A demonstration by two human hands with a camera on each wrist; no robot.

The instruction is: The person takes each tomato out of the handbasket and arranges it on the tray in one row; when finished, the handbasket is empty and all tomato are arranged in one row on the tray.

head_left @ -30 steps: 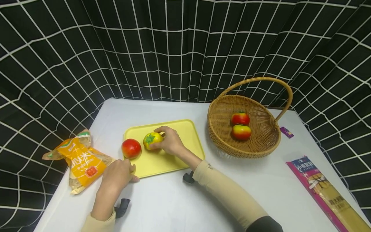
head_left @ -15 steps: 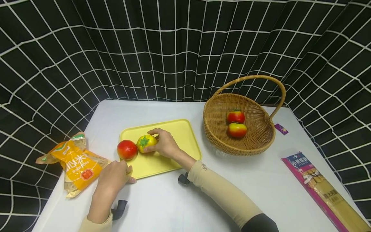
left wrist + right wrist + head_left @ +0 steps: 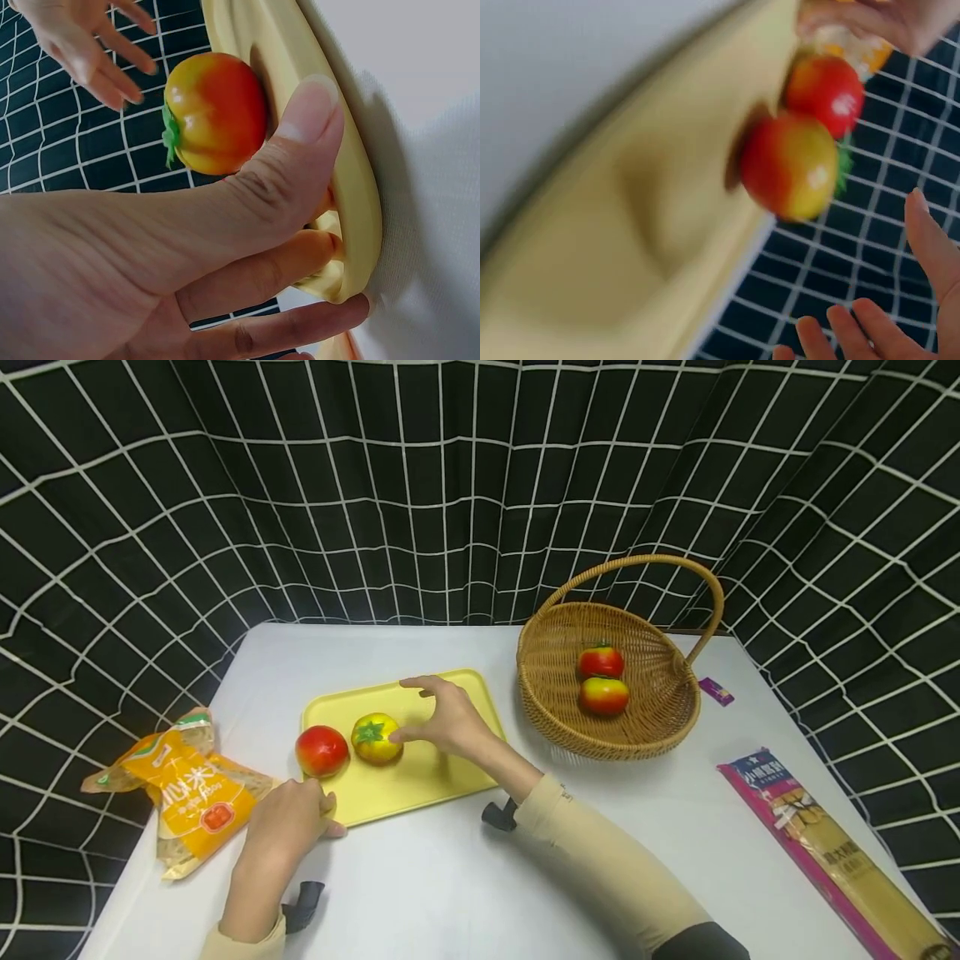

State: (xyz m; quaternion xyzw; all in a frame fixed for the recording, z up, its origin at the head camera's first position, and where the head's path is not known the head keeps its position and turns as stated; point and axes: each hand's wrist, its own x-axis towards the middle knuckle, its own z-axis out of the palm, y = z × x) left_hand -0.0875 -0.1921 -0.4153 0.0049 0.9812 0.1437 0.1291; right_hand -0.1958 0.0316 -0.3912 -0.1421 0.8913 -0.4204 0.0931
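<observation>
On the yellow tray (image 3: pixel 435 772) sit two toy-like tomatoes, a red tomato (image 3: pixel 321 751) at the left end and a yellow-and-red tomato (image 3: pixel 373 739) with a green star-shaped top beside it. My left hand (image 3: pixel 287 818) grips the tray's near left corner; the left wrist view shows the thumb (image 3: pixel 311 112) over the rim and fingers around the edge. Just right of the yellow-and-red tomato, my right hand (image 3: pixel 455 720) hovers above the tray with fingers spread and nothing in them. In the right wrist view a gap separates its fingers from the tomatoes.
A wicker basket (image 3: pixel 540 718) with a tall handle stands at the back right, holding two more tomatoes (image 3: pixel 603 695). An orange food bag (image 3: pixel 198 797) lies left of the tray. A long noodle-like packet (image 3: pixel 832 856) and a small purple sachet (image 3: pixel 716 691) lie at the right.
My right hand has set the yellow-and-red tomato down nearer the red tomato, let go of it and drawn back to the right with spread fingers. The left hand keeps its hold on the tray.
</observation>
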